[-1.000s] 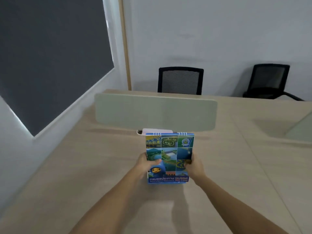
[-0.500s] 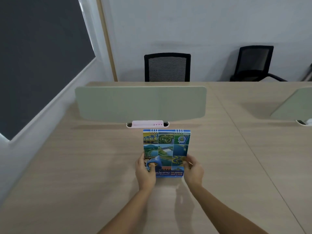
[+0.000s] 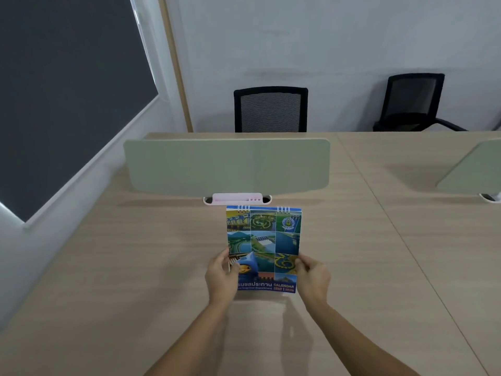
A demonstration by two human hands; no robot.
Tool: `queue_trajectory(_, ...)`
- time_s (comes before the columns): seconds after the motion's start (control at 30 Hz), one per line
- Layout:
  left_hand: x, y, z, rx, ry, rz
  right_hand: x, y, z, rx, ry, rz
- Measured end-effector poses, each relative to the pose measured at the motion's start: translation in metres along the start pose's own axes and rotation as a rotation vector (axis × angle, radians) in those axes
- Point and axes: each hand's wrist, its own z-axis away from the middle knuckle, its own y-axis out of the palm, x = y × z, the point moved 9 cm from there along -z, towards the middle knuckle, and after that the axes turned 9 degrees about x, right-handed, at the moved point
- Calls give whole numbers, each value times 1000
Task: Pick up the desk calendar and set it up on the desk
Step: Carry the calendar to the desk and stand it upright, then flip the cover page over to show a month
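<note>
The desk calendar (image 3: 264, 240) has a blue cover of photo tiles, white spiral rings along its top edge and the word CALENDAR at the bottom. It stands upright near the middle of the light wooden desk (image 3: 135, 267), its lower edge at the desk surface. My left hand (image 3: 221, 278) grips its lower left edge, thumb on the cover. My right hand (image 3: 313, 279) grips its lower right edge. The back of the calendar and its stand are hidden.
A pale green divider panel (image 3: 227, 166) runs across the desk behind the calendar, with a pink and white cable tray (image 3: 237, 198) at its foot. A second panel (image 3: 471, 169) stands at the right. Two black chairs (image 3: 271, 109) (image 3: 412, 101) are beyond the desk.
The calendar has come down from the air to the desk and now stands with its lower edge there. Both hands stayed on its lower sides. My view has tilted.
</note>
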Motion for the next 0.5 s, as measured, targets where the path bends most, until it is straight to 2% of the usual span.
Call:
queue_trajectory(0.13,-15,-10,4,0,-78,0,16,-14,5,84,-26,-32)
queue_trajectory(0.2,-34,-11,4,98,-101,65,29,-22,6,163,-15,-141)
queue_trajectory(0.23,-50,-12,4,171,-103,188,40,-28,5,195,-15,-241)
queue_trajectory(0.27,-67,-14,2,242,-83,319,54,-35,2,228,-26,-362)
queue_trajectory(0.33,-101,-20,-10,377,-8,392,88,-44,-8,307,-107,-581)
queue_trajectory(0.4,-130,-17,-21,480,36,392,119,-49,-21,360,-200,-541)
queue_trajectory(0.5,-138,-9,-36,361,41,374,129,-31,-33,477,-207,-391)
